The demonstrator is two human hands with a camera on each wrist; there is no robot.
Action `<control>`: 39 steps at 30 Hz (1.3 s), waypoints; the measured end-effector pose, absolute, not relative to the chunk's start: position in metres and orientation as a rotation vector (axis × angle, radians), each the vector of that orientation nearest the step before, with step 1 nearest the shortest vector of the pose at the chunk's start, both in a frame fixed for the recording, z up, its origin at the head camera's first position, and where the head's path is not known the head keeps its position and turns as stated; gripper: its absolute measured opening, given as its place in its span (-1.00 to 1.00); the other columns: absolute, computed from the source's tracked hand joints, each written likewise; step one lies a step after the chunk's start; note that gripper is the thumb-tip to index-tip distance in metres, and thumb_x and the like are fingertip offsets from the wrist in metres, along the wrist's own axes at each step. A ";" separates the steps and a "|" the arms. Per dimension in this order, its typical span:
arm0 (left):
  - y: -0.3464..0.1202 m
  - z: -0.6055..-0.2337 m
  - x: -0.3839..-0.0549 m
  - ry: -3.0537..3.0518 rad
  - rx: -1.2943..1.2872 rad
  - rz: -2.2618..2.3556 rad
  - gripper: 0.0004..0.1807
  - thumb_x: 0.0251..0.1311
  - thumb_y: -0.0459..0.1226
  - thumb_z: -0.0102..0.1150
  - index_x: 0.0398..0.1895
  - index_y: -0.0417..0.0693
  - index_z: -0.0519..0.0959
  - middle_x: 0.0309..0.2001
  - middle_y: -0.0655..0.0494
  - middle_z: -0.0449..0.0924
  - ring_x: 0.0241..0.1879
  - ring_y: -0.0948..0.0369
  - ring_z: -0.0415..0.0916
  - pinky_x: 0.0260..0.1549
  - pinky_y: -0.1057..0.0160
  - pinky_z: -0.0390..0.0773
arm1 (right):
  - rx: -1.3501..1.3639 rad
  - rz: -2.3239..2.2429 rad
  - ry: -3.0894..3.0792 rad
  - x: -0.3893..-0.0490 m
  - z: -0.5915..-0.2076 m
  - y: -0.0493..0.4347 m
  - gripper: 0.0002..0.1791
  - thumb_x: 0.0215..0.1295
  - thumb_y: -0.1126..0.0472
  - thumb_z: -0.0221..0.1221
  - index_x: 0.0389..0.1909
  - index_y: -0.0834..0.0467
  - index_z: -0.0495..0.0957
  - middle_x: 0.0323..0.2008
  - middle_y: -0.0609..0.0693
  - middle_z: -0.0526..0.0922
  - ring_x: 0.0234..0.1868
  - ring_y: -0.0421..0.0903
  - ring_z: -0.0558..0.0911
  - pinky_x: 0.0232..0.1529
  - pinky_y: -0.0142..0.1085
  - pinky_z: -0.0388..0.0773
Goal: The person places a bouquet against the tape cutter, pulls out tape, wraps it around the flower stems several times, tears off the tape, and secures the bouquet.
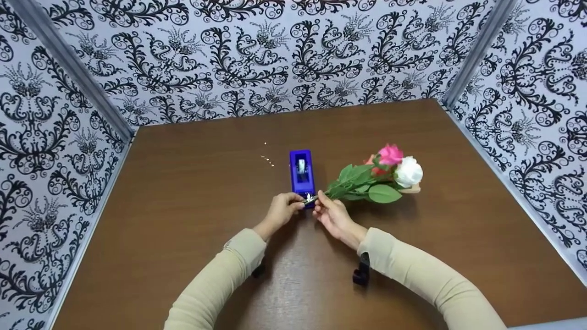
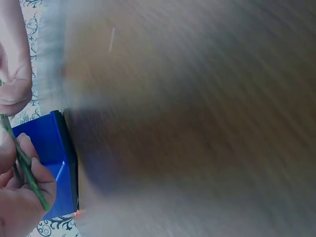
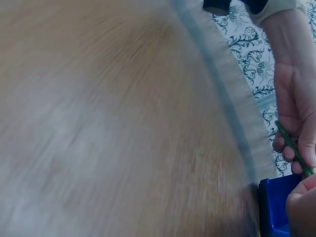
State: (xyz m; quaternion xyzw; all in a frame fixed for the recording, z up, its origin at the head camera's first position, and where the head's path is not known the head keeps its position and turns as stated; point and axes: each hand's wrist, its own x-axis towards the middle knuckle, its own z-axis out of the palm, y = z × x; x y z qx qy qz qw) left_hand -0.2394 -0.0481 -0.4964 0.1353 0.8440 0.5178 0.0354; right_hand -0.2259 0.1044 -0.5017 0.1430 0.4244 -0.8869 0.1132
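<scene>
A bunch of flowers with long green stems is held between both hands, its blooms off to the right in the head view. It has a pink rose, a white rose, a partly hidden orange-red flower and green leaves. My left hand pinches the stem ends. My right hand grips the stems slightly higher, thumb and fingers round them. Just beyond both hands stands a blue tape dispenser with a tape roll inside. The stems cross its near end, where something shiny shows.
Small pale bits lie on the brown table, left of the dispenser. A beige piece shows under the white rose. Black-and-white patterned walls enclose the back and sides. A black device hangs at the right wrist.
</scene>
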 end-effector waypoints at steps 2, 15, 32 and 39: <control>-0.047 -0.497 -0.239 2.642 0.419 1.585 -0.88 0.06 -0.45 0.19 -0.33 -0.37 0.60 -0.38 -0.16 0.63 -0.44 0.08 0.56 -0.46 0.34 0.54 | 0.458 -2.597 1.270 -0.227 -0.501 0.104 -0.73 0.35 0.23 0.00 -0.58 0.15 0.43 -0.67 -0.09 0.45 -0.68 -0.26 0.38 -0.56 -0.43 0.38; -0.045 -0.495 -0.235 2.726 0.384 1.611 -0.84 -0.05 -0.44 0.30 -0.42 -0.29 0.51 -0.39 -0.10 0.61 -0.38 0.17 0.48 -0.34 0.30 0.47 | 0.526 -2.580 1.332 -0.231 -0.501 0.104 -0.85 0.34 0.25 0.00 -0.38 0.08 0.51 -0.61 -0.08 0.40 -0.63 -0.25 0.35 -0.54 -0.44 0.38; -0.054 -0.484 -0.246 2.733 0.392 1.356 -0.75 0.00 -0.21 0.32 -0.47 -0.25 0.56 -0.45 0.02 0.58 -0.43 0.22 0.41 -0.38 0.30 0.43 | 0.414 -2.584 1.566 -0.229 -0.510 0.091 -0.88 0.17 0.44 0.13 -0.32 0.23 0.40 -0.59 -0.07 0.58 -0.54 -0.20 0.58 -0.42 -0.34 0.57; -0.055 -0.461 -0.264 2.703 0.195 1.226 -0.51 0.16 0.03 0.10 -0.65 -0.22 0.58 -0.68 0.16 0.42 -0.64 0.26 0.27 -0.62 0.36 0.28 | 0.287 -2.579 1.690 -0.236 -0.531 0.090 -0.83 0.12 0.36 0.22 -0.32 0.20 0.42 -0.52 -0.06 0.61 -0.47 -0.16 0.63 -0.29 -0.28 0.60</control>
